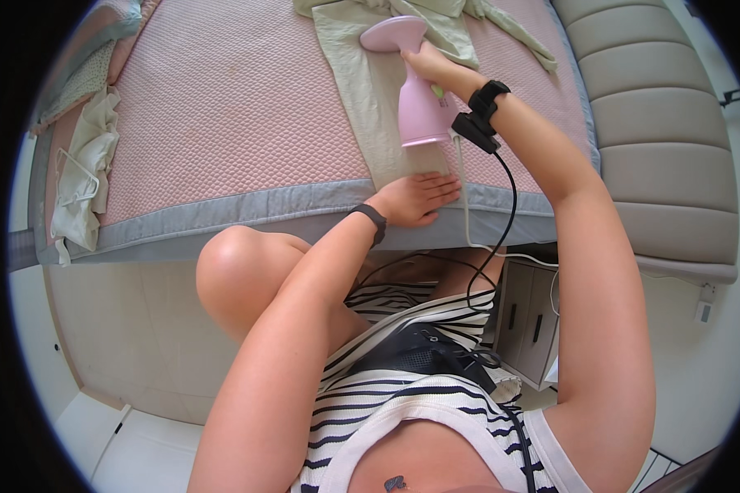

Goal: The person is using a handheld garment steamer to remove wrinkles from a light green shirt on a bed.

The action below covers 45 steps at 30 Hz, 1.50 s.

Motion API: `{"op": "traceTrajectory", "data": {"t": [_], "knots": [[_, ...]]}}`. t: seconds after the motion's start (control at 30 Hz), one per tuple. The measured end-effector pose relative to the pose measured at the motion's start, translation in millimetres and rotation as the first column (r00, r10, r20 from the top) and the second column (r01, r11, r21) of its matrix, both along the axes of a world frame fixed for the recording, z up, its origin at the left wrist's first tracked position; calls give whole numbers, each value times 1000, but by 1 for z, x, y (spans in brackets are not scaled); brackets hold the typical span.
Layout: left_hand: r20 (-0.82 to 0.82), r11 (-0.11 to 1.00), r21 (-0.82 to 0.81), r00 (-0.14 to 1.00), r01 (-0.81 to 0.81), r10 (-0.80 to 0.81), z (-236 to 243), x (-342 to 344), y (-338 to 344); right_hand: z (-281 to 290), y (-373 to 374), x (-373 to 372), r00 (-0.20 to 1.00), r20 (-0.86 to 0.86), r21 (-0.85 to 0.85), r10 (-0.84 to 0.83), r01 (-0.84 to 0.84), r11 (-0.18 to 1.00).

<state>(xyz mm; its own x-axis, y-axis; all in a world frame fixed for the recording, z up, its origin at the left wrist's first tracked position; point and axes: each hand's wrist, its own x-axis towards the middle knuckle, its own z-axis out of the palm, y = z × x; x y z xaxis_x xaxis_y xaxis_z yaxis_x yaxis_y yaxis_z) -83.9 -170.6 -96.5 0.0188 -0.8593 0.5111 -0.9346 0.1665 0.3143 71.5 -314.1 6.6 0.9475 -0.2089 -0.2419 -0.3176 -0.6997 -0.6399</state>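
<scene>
My right hand point(434, 66) is wrapped round the handle of a pink handheld garment steamer point(424, 111). Its broad head points to the far left, above a pale green garment point(345, 70) spread on the bed. One long narrow part of this garment runs toward me to the bed's near edge. There my left hand point(415, 199) lies flat on its end, fingers stretched out. A white cord point(462, 189) hangs down from the steamer, past the left hand's fingertips. Part of the right hand's fingers is hidden behind the handle.
A pink quilted cover with a grey border point(247, 201) lies on the bed. A padded grey headboard point(658, 123) rises at the right. White cloth with a white hanger point(78, 185) lies at the left corner. A black cable point(514, 197) loops from my right wrist; a cabinet point(526, 320) stands below.
</scene>
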Motion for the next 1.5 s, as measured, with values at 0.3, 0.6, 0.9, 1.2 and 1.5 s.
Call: {"op": "traceTrajectory", "data": {"t": [0.3,0.6,0.9,1.2,1.5], "knots": [[-13,1000,-4,1000,3,-3,-1,-2,0,-4,0,10,999,-6,46,-46,46,998],[129,999,21,991,-44,41,2,-9,-8,29,-2,-10,994,100,-25,51,-49,998],[252,979,-15,947,-204,201,-8,-37,-19,52,16,-112,974,3,-12,226,-226,974],[-77,978,-200,996,-65,50,-30,-29,-13,45,49,-160,954,-216,-153,209,-244,958],[-164,985,-169,986,-27,-2,-19,-26,-2,30,54,-135,974,-164,-90,154,-171,981]]}}
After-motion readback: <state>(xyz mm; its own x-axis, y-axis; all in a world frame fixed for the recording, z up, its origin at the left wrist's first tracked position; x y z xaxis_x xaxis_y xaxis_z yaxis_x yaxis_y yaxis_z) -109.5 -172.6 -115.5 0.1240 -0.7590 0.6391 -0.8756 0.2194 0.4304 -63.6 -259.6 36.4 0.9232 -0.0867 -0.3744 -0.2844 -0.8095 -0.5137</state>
